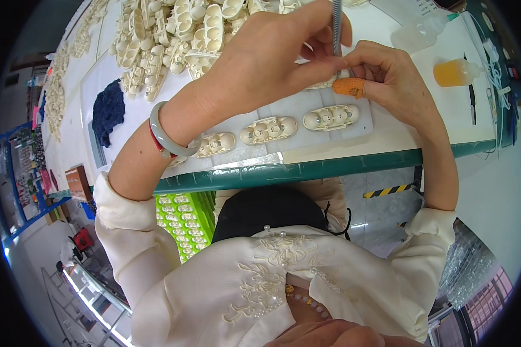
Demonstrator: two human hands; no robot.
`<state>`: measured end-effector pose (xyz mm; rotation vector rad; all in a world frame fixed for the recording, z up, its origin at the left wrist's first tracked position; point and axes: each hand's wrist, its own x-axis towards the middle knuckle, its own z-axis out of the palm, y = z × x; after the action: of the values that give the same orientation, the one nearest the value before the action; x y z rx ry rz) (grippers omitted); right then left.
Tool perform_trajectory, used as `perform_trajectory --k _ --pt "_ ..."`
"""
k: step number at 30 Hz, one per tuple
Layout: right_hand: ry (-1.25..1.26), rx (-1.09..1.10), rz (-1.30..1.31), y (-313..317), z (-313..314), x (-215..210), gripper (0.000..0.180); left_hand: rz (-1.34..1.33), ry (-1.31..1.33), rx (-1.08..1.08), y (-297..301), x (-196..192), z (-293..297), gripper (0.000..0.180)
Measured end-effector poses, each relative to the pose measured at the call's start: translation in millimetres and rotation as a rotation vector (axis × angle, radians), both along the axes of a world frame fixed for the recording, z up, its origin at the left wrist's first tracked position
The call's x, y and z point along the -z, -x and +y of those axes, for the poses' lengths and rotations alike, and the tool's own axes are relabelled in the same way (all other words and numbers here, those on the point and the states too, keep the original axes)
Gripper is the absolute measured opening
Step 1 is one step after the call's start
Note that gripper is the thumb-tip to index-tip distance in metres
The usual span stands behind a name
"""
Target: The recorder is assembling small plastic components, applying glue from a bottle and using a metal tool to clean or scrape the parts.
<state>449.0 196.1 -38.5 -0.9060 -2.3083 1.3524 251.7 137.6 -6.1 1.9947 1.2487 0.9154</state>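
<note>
Pinches ridged metal rod [337,26] in L hand [266,55], over far side of pale mat [315,139]. Grips cream pod-shaped casing [319,87], mostly hidden by fingers, w/ R hand [400,78], also at mat's far side. Wears orange finger cot [348,88] on R thumb, pale bangle [156,124] on L wrist. Has hands close tog., L clamped on rod, R on casing; can't tell exact contact btwn rod & casing.

Has at least 3 matching casings [268,130] in slanting row on mat, w/ small round parts inside. Also has: big heap of loose casings [208,34] beyond mat, toward L; dark blue cloth [108,113] L of mat; amber-filled bottle [450,73] & clear green-tipped bottle [419,34] R of mat; green table edge [353,168] on mat's near side; bright green trays [205,217] w/ sim. pcs lower down, nearer than mat.
</note>
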Motion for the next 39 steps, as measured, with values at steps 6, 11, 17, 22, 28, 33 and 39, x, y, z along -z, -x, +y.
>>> perform_trajectory --k 6,11,17,22,28,33,39 --pt "0.280 -0.015 -0.011 -1 2 -15 0.023 0.117 0.026 0.034 -4 4 2 0.015" --pt "0.373 0.065 0.016 7 0 -15 0.025 0.127 0.041 0.007 -4 5 -1 0.009" --pt "0.384 0.102 -0.030 12 0 -20 0.019 -0.115 0.298 0.000 5 -1 8 0.014" --pt "0.360 0.073 -0.137 14 7 -18 0.021 -0.323 0.450 -0.029 8 1 10 0.019" --pt "0.562 0.089 -0.039 5 12 -16 0.022 -0.034 0.132 0.017 2 3 6 0.019" --pt "0.570 0.061 -0.010 6 12 -16 0.024 -0.003 0.057 0.094 8 9 6 0.020" --pt "0.532 0.080 -0.055 11 11 -18 0.017 -0.036 0.053 0.106 9 7 10 0.018"
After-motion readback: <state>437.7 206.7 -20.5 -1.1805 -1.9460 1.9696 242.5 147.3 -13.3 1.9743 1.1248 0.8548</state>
